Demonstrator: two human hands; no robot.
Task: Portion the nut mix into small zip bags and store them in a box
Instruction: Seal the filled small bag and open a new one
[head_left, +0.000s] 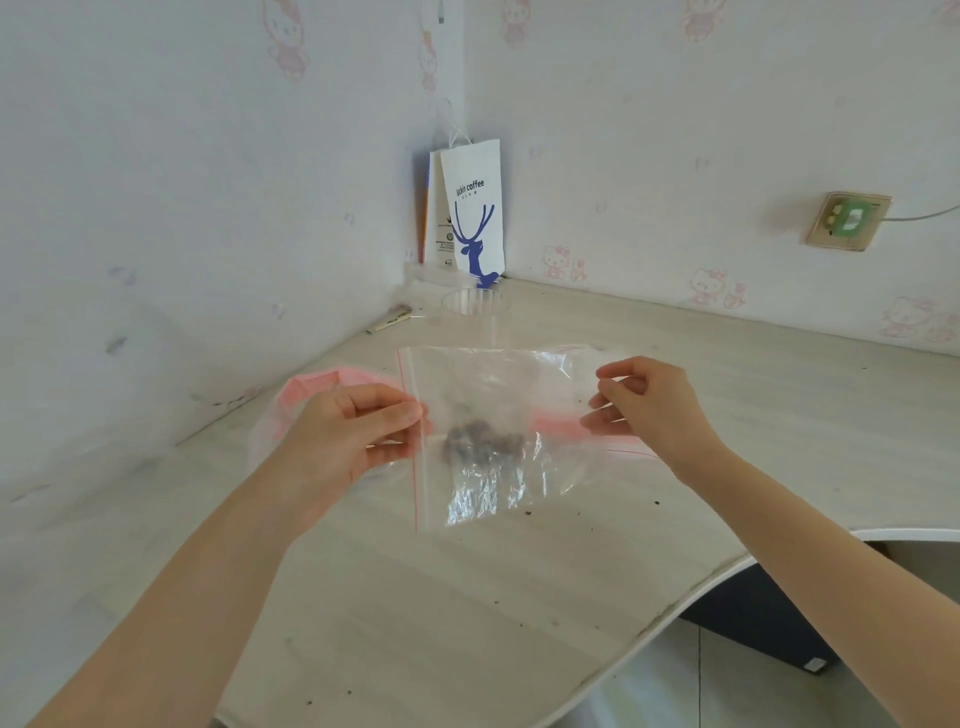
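1. While poised over the pale bench (467, 623), pinched a clear zip bag (498, 395) by two opposite edges, one edge in each hand.
2. Gripped with the left hand (353, 431) at the red-lined zip edge, thumb on the near face and fingers curled behind the film. Had the zip strip turned to run top to bottom on the bag's left side.
3. Gripped with the right hand (649, 410) at the opposite, crinkled edge, thumb and forefinger nipped together on the plastic and the other fingers curled in beneath.
4. Carried a small dark clump of nut mix (483, 441) inside the bag, settled near the middle between the two hands.
5. Could not tell whether the bag's lower corner touched the bench or hung just above it, nor whether the zip was pressed closed.
6. Noted pink-tinted plastic (322, 384) lying on the bench behind the bag, partly hidden by the left hand and showing again through the film near the right hand.
7. Noted a clear plastic cup (472, 312) standing farther back, with a white paper bag (475, 208) bearing a blue deer upright in the wall corner just behind it.
8. Noted a thin stick (389, 318) lying left of the cup against the wall, a socket (849, 221) on the right wall, and dark crumbs (657, 503) scattered on the bench below the right wrist.
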